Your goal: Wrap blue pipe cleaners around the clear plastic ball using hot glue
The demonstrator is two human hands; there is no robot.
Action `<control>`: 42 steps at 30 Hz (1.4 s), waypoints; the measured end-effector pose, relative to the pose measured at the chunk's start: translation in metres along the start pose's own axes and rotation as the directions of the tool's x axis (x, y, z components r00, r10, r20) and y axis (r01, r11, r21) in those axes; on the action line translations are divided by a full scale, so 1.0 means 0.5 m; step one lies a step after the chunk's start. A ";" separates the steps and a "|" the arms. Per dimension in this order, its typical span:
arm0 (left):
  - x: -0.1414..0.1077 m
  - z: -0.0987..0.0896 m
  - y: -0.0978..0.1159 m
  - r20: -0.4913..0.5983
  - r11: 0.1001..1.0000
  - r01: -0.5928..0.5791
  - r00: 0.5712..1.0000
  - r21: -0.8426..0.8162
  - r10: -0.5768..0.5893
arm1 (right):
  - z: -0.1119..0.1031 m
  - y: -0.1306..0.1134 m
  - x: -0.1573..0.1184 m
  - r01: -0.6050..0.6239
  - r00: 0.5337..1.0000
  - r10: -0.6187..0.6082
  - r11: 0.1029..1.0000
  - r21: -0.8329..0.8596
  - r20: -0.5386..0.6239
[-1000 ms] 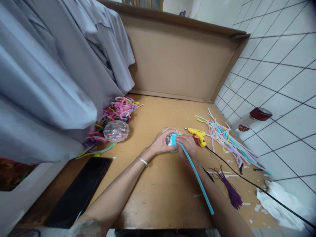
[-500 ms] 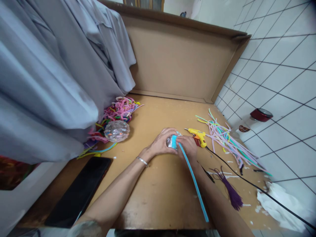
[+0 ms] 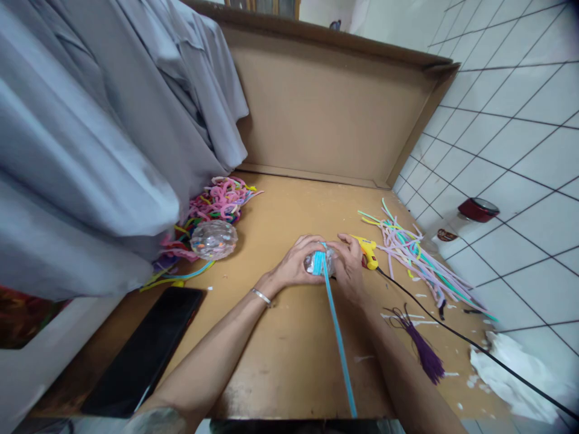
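Around the left side of a small clear rounded plastic piece (image 3: 310, 263), my left hand (image 3: 296, 260) is closed. Several strands of light-blue pipe cleaner (image 3: 337, 325) lie side by side across its front, and the long loose end hangs down toward the table's near edge. My right hand (image 3: 348, 265) rests against the piece's right side, thumb near the blue strands and fingers bent around behind it. Part of the piece is hidden by both hands. Just beyond my right fingers lies a yellow glue gun (image 3: 368, 248), its nozzle covered by the hand.
Left: a clear ridged ball (image 3: 214, 240), a heap of colourful pipe cleaners (image 3: 221, 202), a black phone (image 3: 145, 352) and a grey cloth (image 3: 136, 132). Right: loose pipe cleaners (image 3: 411, 253), a purple bundle (image 3: 425, 352), a red-lidded jar (image 3: 477, 210), white tissue (image 3: 515, 374) and a black cord (image 3: 452, 328).
My right hand has let go of the blue pipe cleaner and shifted to the piece's right side, over the glue gun's nozzle. The loose blue end has swung left.
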State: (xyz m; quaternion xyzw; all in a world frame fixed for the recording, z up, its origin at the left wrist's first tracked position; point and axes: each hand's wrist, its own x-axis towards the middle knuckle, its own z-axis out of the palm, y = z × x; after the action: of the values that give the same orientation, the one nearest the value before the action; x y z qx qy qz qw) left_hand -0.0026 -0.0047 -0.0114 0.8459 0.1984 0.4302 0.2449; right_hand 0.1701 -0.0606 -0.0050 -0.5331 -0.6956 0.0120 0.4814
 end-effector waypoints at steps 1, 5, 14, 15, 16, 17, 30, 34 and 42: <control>0.000 0.000 0.000 0.000 1.000 0.000 1.000 -0.001 0.000 | 0.002 0.002 0.000 -0.039 0.999 0.039 0.999 0.007 0.023; 0.001 0.001 0.000 0.001 1.000 0.016 1.000 -0.005 -0.016 | 0.006 0.004 0.000 -0.096 0.992 0.093 0.995 0.036 0.082; -0.001 0.006 -0.009 -0.033 1.000 -0.005 0.999 -0.010 0.005 | 0.006 0.006 -0.003 -0.066 0.994 0.054 0.990 0.125 0.098; -0.001 0.006 -0.008 -0.033 1.000 -0.013 0.999 -0.006 0.013 | 0.006 0.006 -0.003 -0.069 0.994 0.057 0.989 0.132 0.097; 0.000 0.006 -0.006 -0.032 1.000 -0.020 0.999 -0.002 0.020 | 0.006 0.006 -0.003 -0.072 0.993 0.059 0.988 0.134 0.099; 0.000 0.006 -0.003 -0.031 1.000 -0.025 0.999 0.001 0.025 | 0.006 0.005 -0.002 -0.074 0.993 0.061 0.989 0.130 0.101; -0.002 0.006 0.000 -0.024 0.999 -0.025 0.999 0.029 0.025 | 0.005 0.003 0.005 -0.157 0.987 0.140 0.945 0.287 0.079; -0.003 0.009 -0.003 -0.067 1.000 -0.014 0.998 0.015 0.015 | 0.014 0.006 0.003 -0.146 0.989 0.131 0.949 0.280 0.072; 0.019 0.012 -0.018 -0.082 0.999 -0.010 0.997 0.050 0.014 | 0.047 0.039 0.049 -0.139 0.989 0.150 0.867 0.478 0.016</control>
State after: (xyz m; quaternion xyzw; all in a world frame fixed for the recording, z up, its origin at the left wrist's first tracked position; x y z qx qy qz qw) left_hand 0.0066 0.0062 -0.0134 0.8345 0.2138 0.4611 0.2128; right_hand 0.1690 -0.0221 -0.0117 -0.4484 -0.6240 0.2133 0.6034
